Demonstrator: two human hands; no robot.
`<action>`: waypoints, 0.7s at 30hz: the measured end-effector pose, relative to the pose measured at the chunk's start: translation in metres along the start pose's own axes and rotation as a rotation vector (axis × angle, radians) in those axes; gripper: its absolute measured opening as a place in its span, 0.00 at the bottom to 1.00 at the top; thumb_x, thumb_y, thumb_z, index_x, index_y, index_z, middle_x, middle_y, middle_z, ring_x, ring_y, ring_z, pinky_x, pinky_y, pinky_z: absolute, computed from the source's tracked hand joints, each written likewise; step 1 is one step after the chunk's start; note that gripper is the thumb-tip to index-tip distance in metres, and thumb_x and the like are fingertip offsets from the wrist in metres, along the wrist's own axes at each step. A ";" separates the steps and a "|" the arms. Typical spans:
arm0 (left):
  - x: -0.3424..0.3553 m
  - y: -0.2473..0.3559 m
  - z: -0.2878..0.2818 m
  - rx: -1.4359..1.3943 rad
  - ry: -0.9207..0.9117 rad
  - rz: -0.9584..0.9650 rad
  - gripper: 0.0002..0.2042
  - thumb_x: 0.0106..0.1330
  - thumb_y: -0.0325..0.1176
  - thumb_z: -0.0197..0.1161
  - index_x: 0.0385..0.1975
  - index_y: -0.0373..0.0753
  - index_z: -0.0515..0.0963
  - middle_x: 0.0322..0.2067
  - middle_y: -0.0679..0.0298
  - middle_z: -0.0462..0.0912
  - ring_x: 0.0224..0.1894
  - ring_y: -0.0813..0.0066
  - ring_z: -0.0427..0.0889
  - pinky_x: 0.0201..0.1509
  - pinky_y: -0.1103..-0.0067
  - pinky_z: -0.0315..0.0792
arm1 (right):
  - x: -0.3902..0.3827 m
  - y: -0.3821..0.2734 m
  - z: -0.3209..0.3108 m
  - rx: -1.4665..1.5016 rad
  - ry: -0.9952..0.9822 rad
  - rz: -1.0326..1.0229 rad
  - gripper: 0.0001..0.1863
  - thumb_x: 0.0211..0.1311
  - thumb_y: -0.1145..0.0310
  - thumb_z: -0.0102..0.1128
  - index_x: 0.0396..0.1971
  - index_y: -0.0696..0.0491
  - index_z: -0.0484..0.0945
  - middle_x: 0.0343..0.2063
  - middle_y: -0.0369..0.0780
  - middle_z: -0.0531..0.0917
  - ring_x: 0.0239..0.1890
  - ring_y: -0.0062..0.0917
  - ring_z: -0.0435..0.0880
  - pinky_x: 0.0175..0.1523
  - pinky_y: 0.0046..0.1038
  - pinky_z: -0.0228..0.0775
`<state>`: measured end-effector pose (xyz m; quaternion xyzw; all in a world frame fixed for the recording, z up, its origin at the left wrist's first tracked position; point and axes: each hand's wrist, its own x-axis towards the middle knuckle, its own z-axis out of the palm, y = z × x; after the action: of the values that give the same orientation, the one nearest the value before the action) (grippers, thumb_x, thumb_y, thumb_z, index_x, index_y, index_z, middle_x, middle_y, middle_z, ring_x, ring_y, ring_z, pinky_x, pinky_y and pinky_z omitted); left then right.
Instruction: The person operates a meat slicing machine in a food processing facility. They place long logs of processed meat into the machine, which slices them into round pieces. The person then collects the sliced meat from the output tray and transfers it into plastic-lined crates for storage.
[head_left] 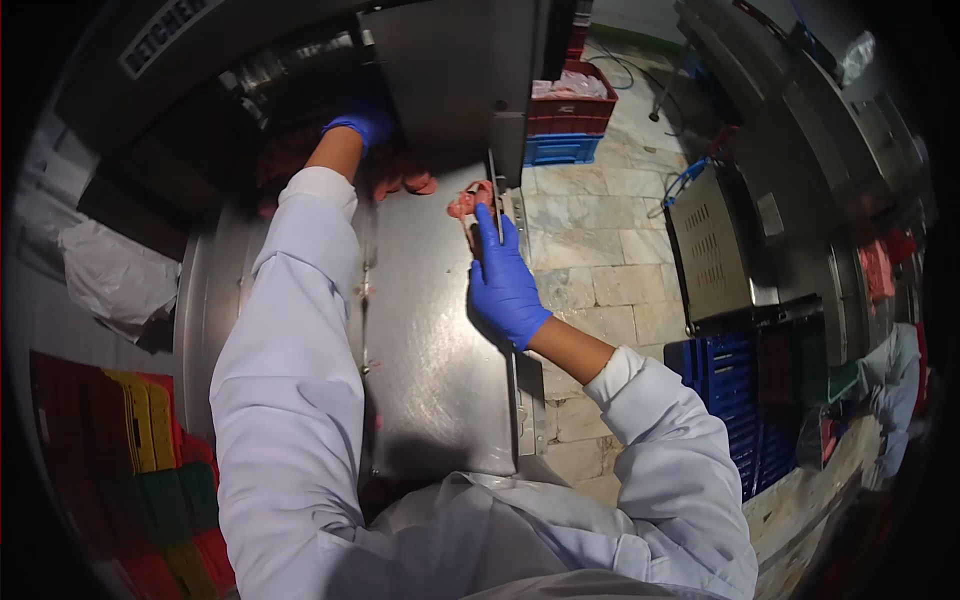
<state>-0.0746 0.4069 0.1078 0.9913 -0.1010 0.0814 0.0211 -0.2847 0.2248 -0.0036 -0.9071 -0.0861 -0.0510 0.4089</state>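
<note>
My gloved left hand [358, 128] reaches into the dark opening of the steel machine [440, 70], just beyond several pink meat pieces [418, 182]; its fingers are hidden in shadow. My gloved right hand [505, 285] is at the right edge of the steel worktop [430, 370], fingers on a smaller, ragged pink meat piece [462, 203], which it appears to grip.
Beyond the worktop's right side, a red crate [570, 115] with bagged contents sits on a blue crate [560, 150] on the tiled floor [590, 240]. More steel equipment [715, 245] and dark blue crates [720, 410] line the right; coloured crates [150, 430] and white plastic [120, 270] lie left.
</note>
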 end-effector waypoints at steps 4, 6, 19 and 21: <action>0.024 -0.047 0.065 0.146 0.295 0.176 0.18 0.53 0.41 0.64 0.38 0.33 0.82 0.38 0.49 0.83 0.43 0.59 0.84 0.54 0.72 0.72 | -0.003 -0.007 0.004 0.090 -0.075 0.022 0.43 0.58 0.75 0.50 0.71 0.47 0.41 0.63 0.67 0.49 0.61 0.63 0.61 0.61 0.43 0.65; 0.034 -0.039 0.064 0.138 0.132 0.115 0.18 0.54 0.41 0.63 0.39 0.33 0.81 0.38 0.50 0.83 0.42 0.59 0.84 0.54 0.72 0.72 | -0.006 -0.005 0.004 0.108 -0.052 0.016 0.42 0.59 0.75 0.50 0.71 0.47 0.41 0.63 0.67 0.48 0.62 0.63 0.60 0.62 0.44 0.63; -0.024 -0.021 0.018 -0.434 -0.996 -0.031 0.20 0.62 0.44 0.51 0.35 0.32 0.82 0.34 0.52 0.85 0.40 0.63 0.85 0.52 0.68 0.71 | -0.002 -0.004 0.005 0.075 -0.022 0.005 0.42 0.60 0.72 0.52 0.71 0.44 0.42 0.64 0.67 0.49 0.58 0.62 0.65 0.54 0.45 0.70; -0.028 -0.026 0.030 -0.295 -0.837 0.002 0.20 0.60 0.47 0.55 0.32 0.33 0.82 0.30 0.55 0.85 0.37 0.64 0.84 0.51 0.72 0.71 | -0.002 0.000 0.009 0.130 0.007 -0.024 0.42 0.60 0.70 0.52 0.71 0.47 0.42 0.63 0.67 0.50 0.59 0.63 0.64 0.59 0.44 0.66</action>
<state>-0.0921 0.4363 0.0728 0.9252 -0.1122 -0.3423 0.1198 -0.2868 0.2308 -0.0099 -0.8773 -0.0989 -0.0533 0.4666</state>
